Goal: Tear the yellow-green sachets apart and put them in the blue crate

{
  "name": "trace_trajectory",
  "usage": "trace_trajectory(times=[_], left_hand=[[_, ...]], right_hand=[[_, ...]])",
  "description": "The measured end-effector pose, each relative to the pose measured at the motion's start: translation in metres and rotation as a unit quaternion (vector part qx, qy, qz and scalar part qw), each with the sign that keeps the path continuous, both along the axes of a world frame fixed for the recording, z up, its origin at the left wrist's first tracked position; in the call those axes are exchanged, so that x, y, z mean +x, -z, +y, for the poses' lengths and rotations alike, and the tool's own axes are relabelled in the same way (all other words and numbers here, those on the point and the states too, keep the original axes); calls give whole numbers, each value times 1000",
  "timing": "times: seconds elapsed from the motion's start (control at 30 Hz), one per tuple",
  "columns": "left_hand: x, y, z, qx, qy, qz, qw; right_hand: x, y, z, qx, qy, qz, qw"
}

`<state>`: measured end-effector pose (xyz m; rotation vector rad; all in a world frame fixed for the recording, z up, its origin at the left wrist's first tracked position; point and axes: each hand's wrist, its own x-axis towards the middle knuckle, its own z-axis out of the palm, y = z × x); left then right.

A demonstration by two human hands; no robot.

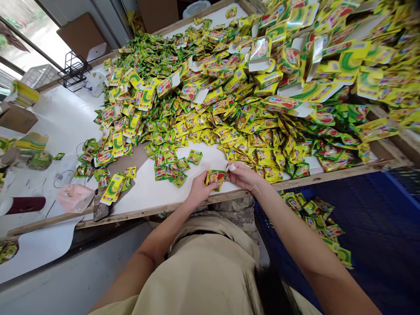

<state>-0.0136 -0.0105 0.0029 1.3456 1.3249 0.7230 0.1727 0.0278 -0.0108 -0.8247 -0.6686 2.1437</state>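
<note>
My left hand [201, 189] grips a small yellow-green printed carton [216, 176] with a red picture on it, just above the table's front edge. At the carton's right end, my right hand [243, 176] has its fingers pinched together. A small white patch shows at those fingertips; whether it is a carton flap I cannot tell. Left of the hands lie loose green sachets [170, 168] on the white tabletop [144, 189]. Beyond them rises a heap of yellow sachets [259, 131], with flat yellow cartons [226, 70] with white flaps on top.
A wooden rim [138, 213] edges the table. To the left are a phone [101, 205], a pink plastic packet [75, 197], a dark red cup [28, 204] and a black wire rack [75, 70]. Below right stands a blue crate [377, 210] holding filled cartons or sachets [320, 218].
</note>
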Motion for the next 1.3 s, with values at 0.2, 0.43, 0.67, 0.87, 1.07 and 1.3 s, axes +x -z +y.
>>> trace_trajectory(times=[0.2, 0.43, 0.67, 0.87, 1.07, 1.3], left_hand=[[-1, 0, -1, -26, 11, -23, 999], [-2, 1, 9, -166, -32, -246, 954], [-9, -19, 33, -295, -13, -283, 913], [-28, -23, 55, -339, -3, -266, 902], [-35, -19, 36, -48, -58, -144, 987], [-36, -20, 24, 6, -31, -125, 992]], right_hand=[[0, -1, 1, 6, -18, 17, 1000], [-4, -8, 6, -9, -36, 11, 999], [-10, -17, 21, -32, -84, -54, 995], [-26, -21, 28, 41, -87, -129, 987], [-26, -25, 13, 270, 23, -322, 907], [-23, -30, -1, 348, 7, -342, 873]])
